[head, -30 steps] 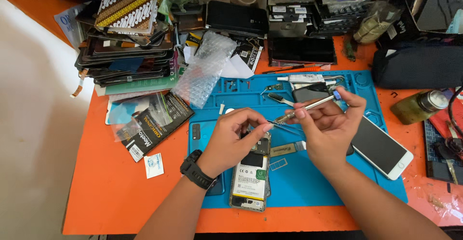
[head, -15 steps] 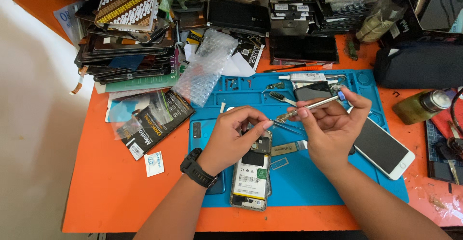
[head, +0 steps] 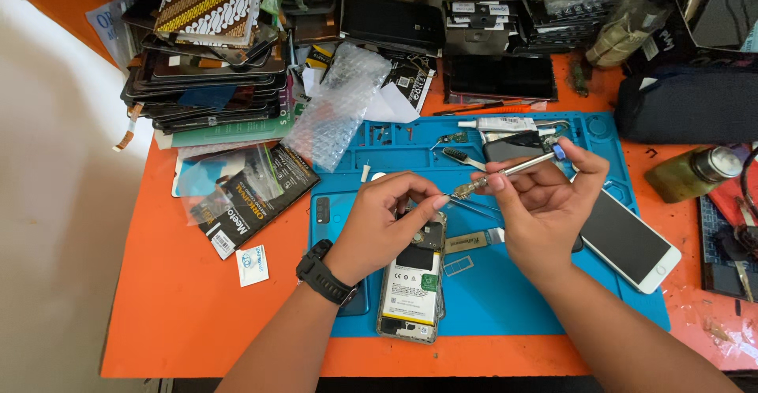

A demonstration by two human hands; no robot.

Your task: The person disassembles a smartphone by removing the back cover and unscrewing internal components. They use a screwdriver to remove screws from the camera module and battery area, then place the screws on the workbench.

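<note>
Metal screwdriver (head: 505, 173) up between both hands, just above the opened phone (head: 412, 282) on the blue mat (head: 521, 306).
Right hand (head: 545, 203) is clamped round the shaft; left hand (head: 387, 219) fingertips are pinched together at the tip. Risk, as I judge it: a tiny bit or screw slips loose and vanishes into the clutter, or the tip drops and jabs the exposed battery.

Bright, even light; sharp focus.

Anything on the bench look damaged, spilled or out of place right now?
No spill or breakage shows. The opened phone lies back-off on the blue mat, battery exposed. The white phone hangs askew over the mat's right edge. The stack of screens leans unevenly.
</note>
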